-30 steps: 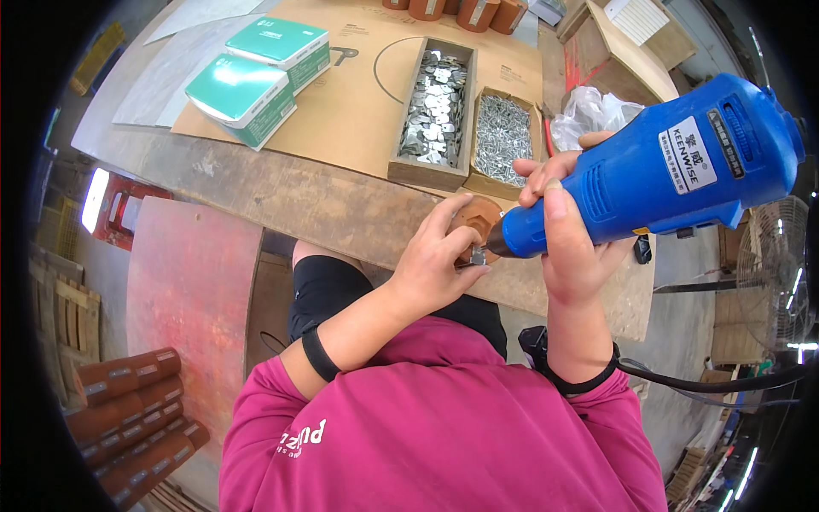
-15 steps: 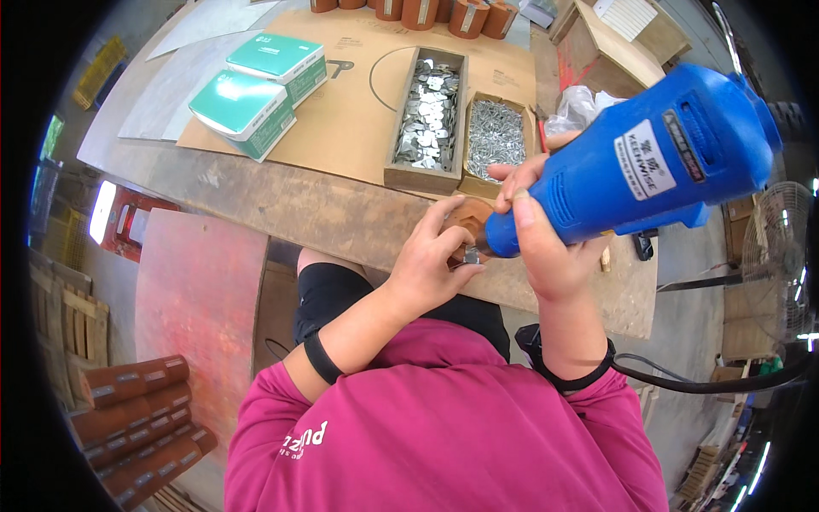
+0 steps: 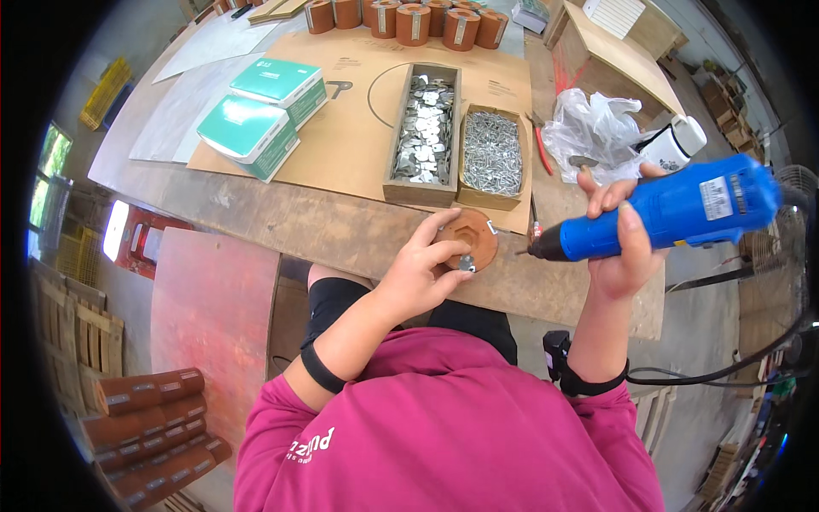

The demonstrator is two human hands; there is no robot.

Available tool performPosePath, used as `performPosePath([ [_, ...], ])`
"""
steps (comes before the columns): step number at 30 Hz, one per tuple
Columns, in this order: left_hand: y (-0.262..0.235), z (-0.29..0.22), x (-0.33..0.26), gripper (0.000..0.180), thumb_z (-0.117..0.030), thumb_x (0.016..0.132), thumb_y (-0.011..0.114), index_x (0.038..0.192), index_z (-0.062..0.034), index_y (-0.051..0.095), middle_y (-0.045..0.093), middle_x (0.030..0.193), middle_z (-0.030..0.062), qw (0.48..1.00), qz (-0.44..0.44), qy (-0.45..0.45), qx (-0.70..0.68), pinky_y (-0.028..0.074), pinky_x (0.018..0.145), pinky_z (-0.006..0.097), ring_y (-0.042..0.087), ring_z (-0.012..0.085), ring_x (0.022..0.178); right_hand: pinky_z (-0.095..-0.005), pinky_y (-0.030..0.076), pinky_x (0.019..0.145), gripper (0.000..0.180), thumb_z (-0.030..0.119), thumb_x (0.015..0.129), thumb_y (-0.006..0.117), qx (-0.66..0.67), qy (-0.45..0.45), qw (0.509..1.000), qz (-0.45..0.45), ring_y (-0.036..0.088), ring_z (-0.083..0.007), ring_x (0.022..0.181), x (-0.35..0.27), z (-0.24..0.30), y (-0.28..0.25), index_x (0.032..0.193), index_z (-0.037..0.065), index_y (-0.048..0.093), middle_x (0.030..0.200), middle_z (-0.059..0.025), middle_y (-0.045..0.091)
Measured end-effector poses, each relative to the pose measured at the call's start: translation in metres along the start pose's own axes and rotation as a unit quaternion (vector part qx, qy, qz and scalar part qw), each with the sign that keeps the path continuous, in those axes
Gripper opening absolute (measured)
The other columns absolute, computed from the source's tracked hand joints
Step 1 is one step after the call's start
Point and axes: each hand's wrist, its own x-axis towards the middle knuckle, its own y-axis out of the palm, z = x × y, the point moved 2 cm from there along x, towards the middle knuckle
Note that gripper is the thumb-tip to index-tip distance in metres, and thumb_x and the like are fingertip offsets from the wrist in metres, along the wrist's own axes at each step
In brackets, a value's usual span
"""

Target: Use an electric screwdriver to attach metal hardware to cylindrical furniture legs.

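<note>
My left hand (image 3: pixel 426 269) pinches a small shiny metal plate (image 3: pixel 466 263) against the near side of a round reddish-brown wooden block (image 3: pixel 479 235). The block has a hollow in its top and a pale label on its side, and its rim touches my spread index finger. In my right hand (image 3: pixel 627 230) is a blue electric screwdriver (image 3: pixel 674 209), its fingers wrapped round the body. The dark chuck and thin bit point left, apart from the block. Just beyond the hands stand a wooden tray (image 3: pixel 397 192) of metal plates and a cardboard box (image 3: pixel 486 199) of screws.
Two green-and-white boxes (image 3: pixel 252 128) lie on the cardboard sheet at left. Red-handled pliers (image 3: pixel 543 152), a clear plastic bag (image 3: pixel 589 128) and a white mug (image 3: pixel 678 145) are at right. Several brown cylinders (image 3: pixel 413 26) stand at the back; more are stacked (image 3: pixel 162 427) at lower left.
My right hand has drawn the screwdriver right, off the block, and tilted it nearer level. My left hand stays by the block with the metal plate, and the block's top now shows.
</note>
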Motion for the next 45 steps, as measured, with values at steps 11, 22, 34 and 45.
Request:
performPosePath([
  [11, 0.012, -0.018, 0.016, 0.038, -0.012, 0.059, 0.072, 0.089, -0.0004, 0.053, 0.037, 0.12, 0.0219, 0.98, 0.02, 0.016, 0.197, 0.033, 0.091, 0.044, 0.035, 0.0411, 0.112, -0.0414, 0.043, 0.082, 0.05, 0.001, 0.069, 0.054, -0.121, 0.086, 0.985, -0.084, 0.054, -0.0156, 0.065, -0.066, -0.051, -0.047, 0.111, -0.002, 0.028, 0.07, -0.0077, 0.05],
  [22, -0.021, -0.025, 0.012, 0.05, -0.013, 0.059, 0.071, 0.104, -0.0073, 0.05, 0.033, 0.119, 0.0273, 0.981, 0.139, -0.092, 0.096, 0.038, 0.089, 0.039, 0.039, 0.0433, 0.108, -0.0391, 0.046, 0.076, 0.049, 0.001, 0.071, 0.054, -0.149, 0.112, 0.975, -0.119, 0.052, -0.0161, 0.068, -0.073, -0.049, -0.052, 0.114, 0.002, 0.031, 0.076, -0.0077, 0.049],
  [34, -0.012, 0.008, 0.038, 0.046, -0.015, 0.058, 0.076, 0.093, -0.0035, 0.048, 0.033, 0.123, 0.0197, 0.986, 0.158, 0.019, 0.047, 0.041, 0.085, 0.038, 0.042, 0.0349, 0.108, -0.0326, 0.045, 0.075, 0.051, -0.006, 0.07, 0.052, -0.13, 0.122, 0.98, -0.083, 0.054, -0.0156, 0.073, -0.076, -0.052, -0.053, 0.115, 0.002, 0.028, 0.078, -0.008, 0.049],
  [45, -0.038, 0.093, 0.124, 0.02, -0.021, 0.068, 0.065, 0.084, -0.0094, 0.062, 0.057, 0.088, 0.0078, 0.836, 0.141, -0.108, 0.518, 0.043, 0.072, 0.037, 0.053, 0.0253, 0.087, -0.0336, 0.044, 0.076, 0.054, -0.004, 0.07, 0.055, -0.147, 0.135, 0.977, -0.081, 0.054, -0.0171, 0.077, -0.078, -0.047, -0.049, 0.115, 0.002, 0.026, 0.079, -0.0073, 0.049],
])
